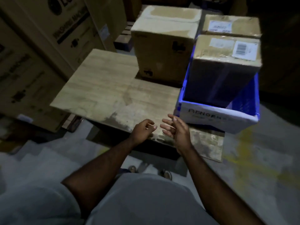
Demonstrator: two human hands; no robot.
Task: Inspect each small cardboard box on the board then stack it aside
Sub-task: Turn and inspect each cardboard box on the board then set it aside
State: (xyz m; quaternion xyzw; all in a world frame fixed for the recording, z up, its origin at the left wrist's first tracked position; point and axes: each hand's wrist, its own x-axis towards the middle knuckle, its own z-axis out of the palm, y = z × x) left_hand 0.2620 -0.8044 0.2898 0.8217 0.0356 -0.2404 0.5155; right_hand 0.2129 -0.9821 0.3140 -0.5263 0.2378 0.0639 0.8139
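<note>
A wooden board point(103, 88) lies flat in front of me. At its far side stands a brown cardboard box point(164, 43). A second cardboard box point(224, 70) with a barcode label sits tilted inside a blue crate point(215, 116) at the right. Behind it is a third labelled box point(230, 26). My left hand point(142, 131) hovers over the board's near edge with loosely curled fingers, holding nothing. My right hand point(176, 129) is beside it, fingers spread and relaxed, just left of the crate. Neither hand touches a box.
Large printed cartons point(40, 46) are stacked along the left. A wooden pallet point(125, 36) shows behind the board. The grey concrete floor point(259, 159) has yellow marks at the right. My sandalled feet point(167, 174) stand at the board's near edge.
</note>
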